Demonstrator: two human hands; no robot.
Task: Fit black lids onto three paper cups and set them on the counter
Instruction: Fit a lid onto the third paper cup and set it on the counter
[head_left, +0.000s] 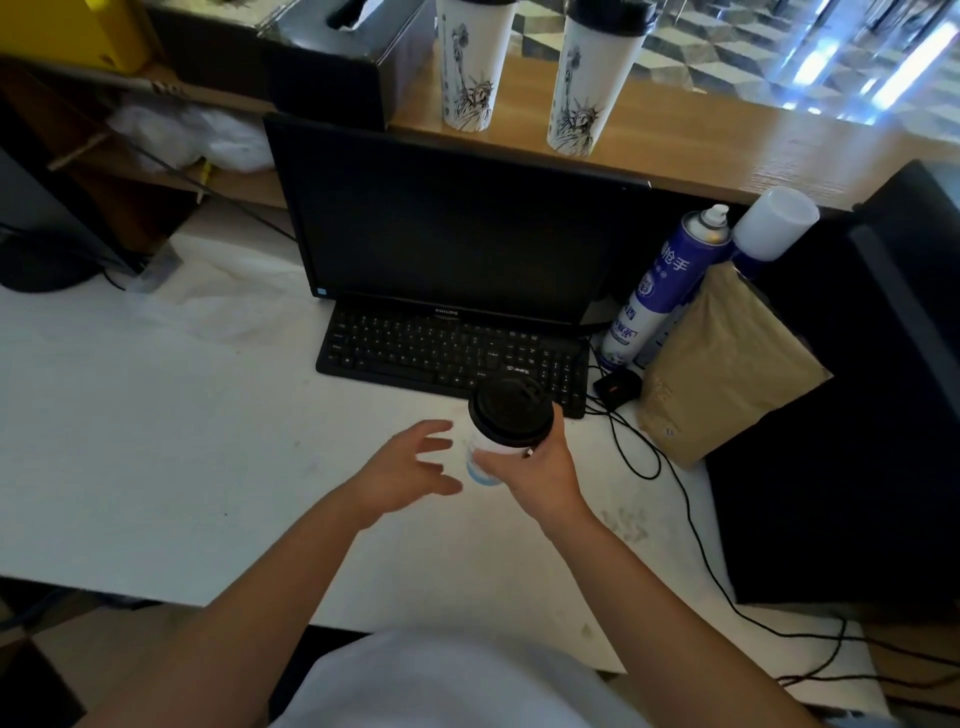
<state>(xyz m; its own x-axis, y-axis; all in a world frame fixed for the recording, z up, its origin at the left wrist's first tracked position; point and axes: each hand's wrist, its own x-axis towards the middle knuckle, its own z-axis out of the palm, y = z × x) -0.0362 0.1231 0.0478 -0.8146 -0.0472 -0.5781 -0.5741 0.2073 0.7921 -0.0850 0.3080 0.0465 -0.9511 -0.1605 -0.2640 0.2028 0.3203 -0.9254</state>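
My right hand (537, 460) grips a white paper cup (480, 462) with a black lid (511, 410) on top, held just above the white desk in front of the keyboard. My left hand (410, 465) hovers open just left of the cup, fingers spread, not touching it. Two tall white paper cups with a statue print stand on the raised wooden counter (727, 140) behind the monitor: one (470, 62) further left, one (589, 78) to its right. Both carry black lids, cut off by the top edge.
A black monitor (452, 218) and keyboard (447, 353) sit between me and the counter. To the right are a blue spray can (660, 291), a brown paper bag (722, 364), a black mouse (615, 387) and trailing cables. A dark tissue box (337, 62) stands on the counter's left.
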